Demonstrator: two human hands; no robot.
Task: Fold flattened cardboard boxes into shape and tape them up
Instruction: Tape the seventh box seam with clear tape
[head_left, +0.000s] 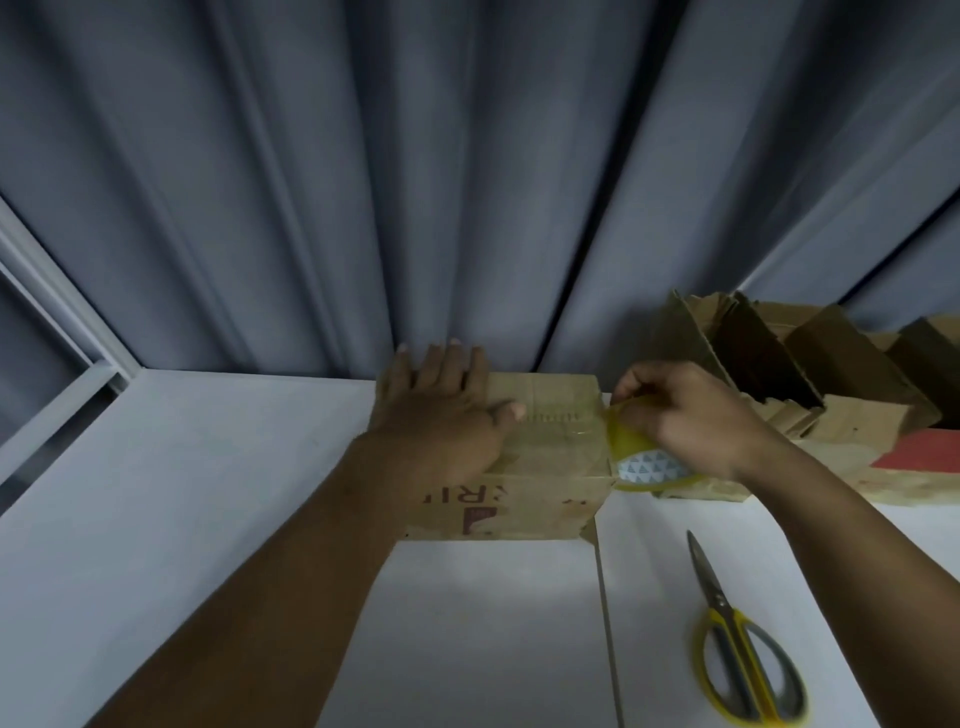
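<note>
1. The box (550, 415) stands on the white table (182, 493), near its far edge and in front of the curtain (415, 182). Its top flaps are closed, and the step in hand is judged to be the taping of the top seam.
2. The left hand (441, 405) is laid flat on the left part of the box top. Its fingers (457, 364) are straight and slightly spread, with the thumb stretched toward the seam. Firm downward pressure is advisable here, so that the flaps are held level and the box is not dragged by the pull of the tape.
3. The tape roll (644, 465) is gripped by the right hand (696, 421) at the right edge of the box, with the fingers curled round it. Whether the loose strip is also pinched by the fingertips cannot be told.
4. A shiny strip appears to be laid along the seam between the two hands. It is best drawn taut and low to the cardboard, so that wrinkles and bubbles are avoided.
5. The strip should be carried over the right edge and down the side before it is cut, since an end left on top is likely to peel.
6. The scissors (737, 639) lie on the table nearer the person, well apart from both hands. Before they are fetched, the tape should be rubbed down.
7. The pile of cardboard (779, 364) stands just behind the right hand, so the roll should be guided clear of it.
</note>
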